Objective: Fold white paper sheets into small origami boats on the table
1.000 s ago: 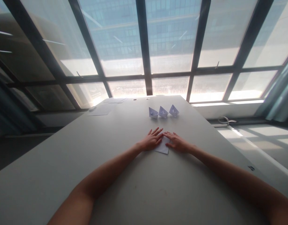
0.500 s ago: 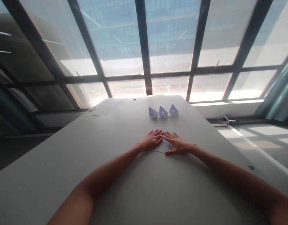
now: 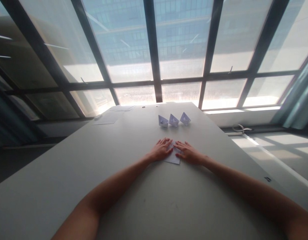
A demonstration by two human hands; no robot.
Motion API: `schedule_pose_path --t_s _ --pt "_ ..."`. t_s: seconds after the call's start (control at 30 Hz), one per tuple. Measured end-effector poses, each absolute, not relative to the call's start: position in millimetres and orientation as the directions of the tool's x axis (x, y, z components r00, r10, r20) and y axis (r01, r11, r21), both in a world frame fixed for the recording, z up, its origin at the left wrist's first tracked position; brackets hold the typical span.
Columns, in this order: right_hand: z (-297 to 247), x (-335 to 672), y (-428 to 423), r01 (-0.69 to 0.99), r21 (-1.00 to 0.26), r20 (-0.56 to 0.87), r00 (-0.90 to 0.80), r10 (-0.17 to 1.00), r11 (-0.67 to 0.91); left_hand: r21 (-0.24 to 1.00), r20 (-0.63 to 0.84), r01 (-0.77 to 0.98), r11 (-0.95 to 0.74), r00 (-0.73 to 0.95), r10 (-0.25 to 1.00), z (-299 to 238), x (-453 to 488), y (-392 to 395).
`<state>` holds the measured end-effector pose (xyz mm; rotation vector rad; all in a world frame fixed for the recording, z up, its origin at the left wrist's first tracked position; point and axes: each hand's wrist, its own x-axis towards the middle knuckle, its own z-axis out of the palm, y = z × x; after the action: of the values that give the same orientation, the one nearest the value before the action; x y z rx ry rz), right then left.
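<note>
A folded piece of white paper (image 3: 173, 159) lies flat on the table between my hands, its upper part partly covered by fingers. My left hand (image 3: 162, 149) rests flat on the paper's left side, fingers stretched out. From the other side, my right hand (image 3: 189, 153) lies with its fingers spread over the right edge of the paper. Beyond the hands stand three folded paper boats in a row: the left boat (image 3: 163, 121), the middle boat (image 3: 174, 120) and the right boat (image 3: 185, 119).
The white table (image 3: 118, 200) reaches toward the large windows (image 3: 181, 40). Flat paper sheets (image 3: 107, 118) lie at its far left. A coiled cable (image 3: 240, 128) is on the ledge at the right, and a small dark mark (image 3: 268, 179) sits near the table's right edge.
My right thumb has drawn in toward the other fingers, and more of the paper's lower right corner shows. My left hand stays almost still on the paper.
</note>
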<state>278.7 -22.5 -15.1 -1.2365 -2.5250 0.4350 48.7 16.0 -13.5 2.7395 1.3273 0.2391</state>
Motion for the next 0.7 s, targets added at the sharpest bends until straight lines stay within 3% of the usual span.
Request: schedule_pose_path --t_s 0.37,0.5,0.6,0.7 --pt "-24.2 292.2 -6.5 0.861 -0.385 0.274 -0.237 0.932 0.332 0.166 0.090 0.740 -0.651 0.646 0.758 -14.8 48.6 16.7" --pt "-21.7 289.7 -10.7 0.772 -0.394 0.403 -0.342 0.849 0.498 0.168 0.135 0.742 -0.649 0.635 0.760 -15.1 49.0 15.4" --pt "-18.1 283.8 -16.6 0.674 -0.383 0.409 -0.489 0.770 0.632 0.175 0.184 0.744 -0.645 0.619 0.763 -13.5 49.6 13.2" --pt "-16.7 279.7 -19.7 0.654 -0.362 0.406 -0.530 0.744 0.664 0.190 0.225 0.745 -0.640 0.601 0.767 -11.3 50.1 11.4"
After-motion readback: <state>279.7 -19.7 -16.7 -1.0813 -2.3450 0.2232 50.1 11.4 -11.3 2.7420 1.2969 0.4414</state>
